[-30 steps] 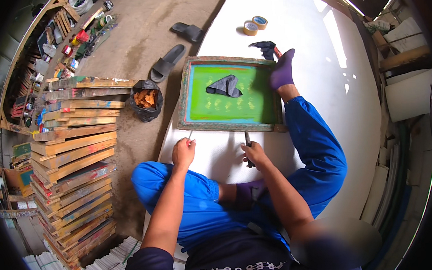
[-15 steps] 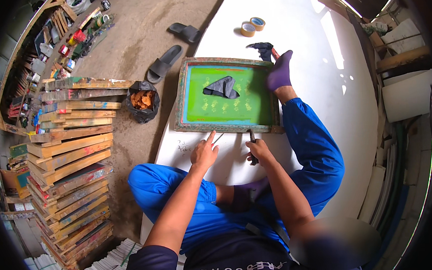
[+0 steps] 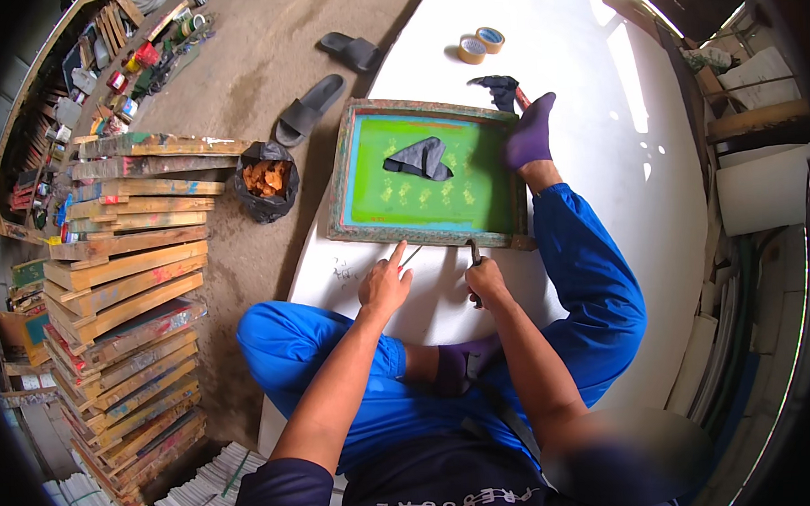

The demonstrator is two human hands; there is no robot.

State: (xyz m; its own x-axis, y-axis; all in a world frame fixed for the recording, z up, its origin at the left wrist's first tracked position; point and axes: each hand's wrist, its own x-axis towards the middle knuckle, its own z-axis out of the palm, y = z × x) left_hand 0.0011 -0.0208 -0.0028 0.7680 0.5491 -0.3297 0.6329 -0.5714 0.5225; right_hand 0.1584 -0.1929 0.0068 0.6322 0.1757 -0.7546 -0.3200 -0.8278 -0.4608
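Observation:
A screen-printing frame [image 3: 427,238] with a worn wooden border and green mesh lies on a white board in front of me. On its mesh rests a folded dark cloth [image 3: 418,158]. My left hand [image 3: 385,291] is at the near rail, index finger stretched out to it. A thin dark rod [image 3: 412,256] sticks out between its thumb and fingers, its other end hidden. My right hand [image 3: 486,283] is closed round a narrow dark hand tool [image 3: 475,252], its upper end against the near rail; the grip hides what kind it is. My purple-socked foot [image 3: 532,133] presses beside the right rail.
Two tape rolls [image 3: 471,50] and a black glove [image 3: 497,88] lie beyond the frame on the white board [image 3: 597,252]. Left of it are black slides [image 3: 310,110], a black bag of orange-brown scraps [image 3: 266,180] and a tall stack of wooden frames [image 3: 132,295].
My right hand has tilted and shifted slightly, so less of the dark tool shows below it. My left hand stays at the near rail. The whole view has shifted a little.

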